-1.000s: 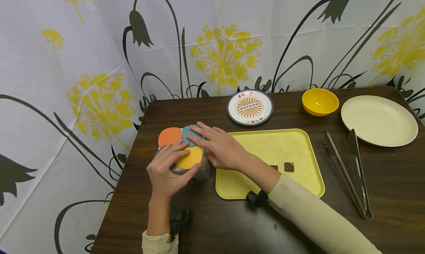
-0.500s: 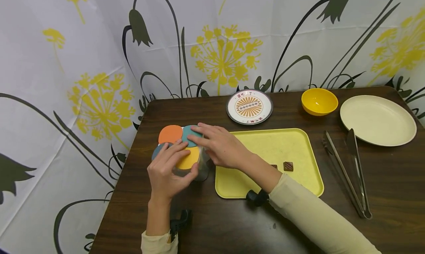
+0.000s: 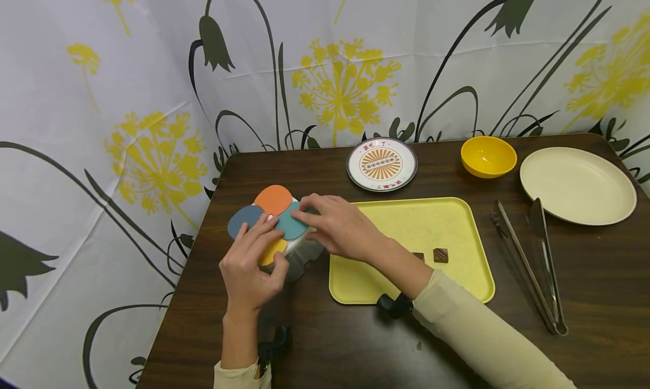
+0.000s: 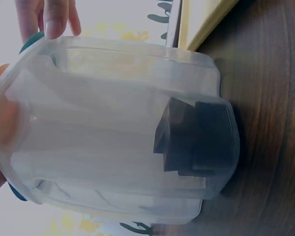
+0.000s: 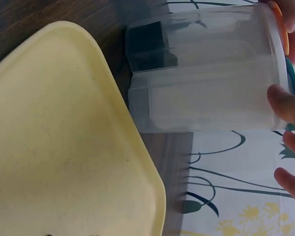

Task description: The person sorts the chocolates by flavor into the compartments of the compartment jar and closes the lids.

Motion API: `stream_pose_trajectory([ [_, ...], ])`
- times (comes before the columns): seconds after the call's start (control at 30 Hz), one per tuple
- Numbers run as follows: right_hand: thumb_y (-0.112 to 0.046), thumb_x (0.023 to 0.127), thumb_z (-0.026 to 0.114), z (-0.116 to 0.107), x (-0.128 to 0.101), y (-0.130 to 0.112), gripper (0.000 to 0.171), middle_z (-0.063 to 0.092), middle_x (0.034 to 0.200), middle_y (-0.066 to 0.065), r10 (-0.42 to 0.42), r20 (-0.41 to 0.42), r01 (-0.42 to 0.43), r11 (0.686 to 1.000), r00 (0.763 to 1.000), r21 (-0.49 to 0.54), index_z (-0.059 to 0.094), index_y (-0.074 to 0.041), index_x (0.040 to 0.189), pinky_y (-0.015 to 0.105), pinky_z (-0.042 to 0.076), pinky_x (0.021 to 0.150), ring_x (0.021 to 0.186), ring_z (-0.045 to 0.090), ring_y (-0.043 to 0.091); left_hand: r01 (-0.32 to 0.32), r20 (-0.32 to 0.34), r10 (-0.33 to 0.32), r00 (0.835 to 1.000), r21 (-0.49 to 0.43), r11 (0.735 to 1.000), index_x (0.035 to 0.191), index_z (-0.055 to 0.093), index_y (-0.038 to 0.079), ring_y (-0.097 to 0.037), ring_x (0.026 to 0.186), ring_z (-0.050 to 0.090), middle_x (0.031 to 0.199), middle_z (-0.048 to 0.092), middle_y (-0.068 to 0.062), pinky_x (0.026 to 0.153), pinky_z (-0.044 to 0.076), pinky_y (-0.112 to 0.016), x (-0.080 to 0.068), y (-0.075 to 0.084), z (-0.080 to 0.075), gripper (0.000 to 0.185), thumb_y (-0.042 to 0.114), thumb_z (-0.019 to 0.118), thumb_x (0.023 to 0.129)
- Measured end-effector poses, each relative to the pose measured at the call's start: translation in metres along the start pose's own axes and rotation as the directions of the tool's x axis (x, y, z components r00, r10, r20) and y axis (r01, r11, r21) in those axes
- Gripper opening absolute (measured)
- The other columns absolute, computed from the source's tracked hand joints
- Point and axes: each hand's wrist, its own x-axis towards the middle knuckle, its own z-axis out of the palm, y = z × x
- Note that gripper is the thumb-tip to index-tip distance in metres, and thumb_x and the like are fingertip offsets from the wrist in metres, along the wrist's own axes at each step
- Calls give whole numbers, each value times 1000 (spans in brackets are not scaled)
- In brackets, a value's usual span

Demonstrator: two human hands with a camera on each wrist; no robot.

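A clear plastic container [image 3: 301, 262] stands on the table, topped by a white lid with rounded orange [image 3: 273, 199], blue [image 3: 245, 222], teal [image 3: 290, 224] and yellow [image 3: 273, 252] flaps. Dark blocky pieces [image 4: 194, 140] lie at its bottom in the left wrist view. My left hand [image 3: 250, 267] holds the lid from the near left, fingers over the top and thumb by the yellow flap. From the right, my right hand [image 3: 341, 226] grips the lid by the teal flap, its thumb [image 5: 284, 103] against the rim in the right wrist view.
A yellow tray [image 3: 411, 219] with two small chocolates [image 3: 440, 256] lies right of the container. Behind are a patterned plate [image 3: 382, 164] and a yellow bowl [image 3: 488, 157]. Metal tongs [image 3: 528, 265] and a cream oval plate [image 3: 579, 186] are at the right.
The container has turned clockwise as seen from above: the orange flap moved right, the teal nearer, the yellow left. My left hand shifted slightly left; the right hand's fingers curled more.
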Motion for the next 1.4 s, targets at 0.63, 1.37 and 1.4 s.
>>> stream_pose_trajectory([
  [0.63,-28,87,70,-11,-22,-19,41,57,134,7,-107,-51,112,989,993,102,65,-15,125,39,42,103,128,50,20,-6,147,15,989,-63,998,110,74,11,-22,114,62,117,68,-1,101,42,-51,6,8,-3,41,2,40,88],
  [1.37,-30,88,68,-10,-28,-15,41,55,138,-1,-127,-49,127,992,991,-6,62,-22,128,29,52,87,127,50,12,-104,142,127,982,-162,981,114,72,11,-29,113,62,117,68,-5,98,43,-55,4,3,-1,48,43,71,78],
  [1.4,-30,88,68,-9,-28,-15,42,54,138,-1,-127,-50,126,992,991,-13,62,-22,129,28,53,84,127,50,12,-107,135,128,982,-155,982,114,72,11,-29,113,62,116,68,-5,97,43,-55,4,2,-1,48,43,71,78],
])
